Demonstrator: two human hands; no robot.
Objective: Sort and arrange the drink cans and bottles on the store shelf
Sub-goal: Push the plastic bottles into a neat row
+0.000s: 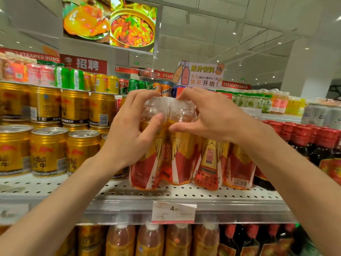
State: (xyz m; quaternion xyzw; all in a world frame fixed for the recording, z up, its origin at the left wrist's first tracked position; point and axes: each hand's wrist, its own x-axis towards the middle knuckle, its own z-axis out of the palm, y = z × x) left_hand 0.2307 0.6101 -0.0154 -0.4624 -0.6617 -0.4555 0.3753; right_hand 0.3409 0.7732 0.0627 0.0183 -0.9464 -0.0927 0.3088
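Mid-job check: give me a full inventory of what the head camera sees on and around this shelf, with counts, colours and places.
orange-drink bottles: at least four, clear with red and gold labels, middle of the white perforated shelf
gold cans: many, stacked in tiers, left of the bottles
dark bottles: several, red caps, right of the bottles
price tag: one, white, on the shelf's front edge
lower bottles: several, amber with white caps, on the shelf below
green and yellow cans: a row, top tier, left
juice sign: one, white, above the top tier
food screen: one, hanging from the ceiling
left hand: grips the left front bottle
right hand: grips the neighbouring front bottle
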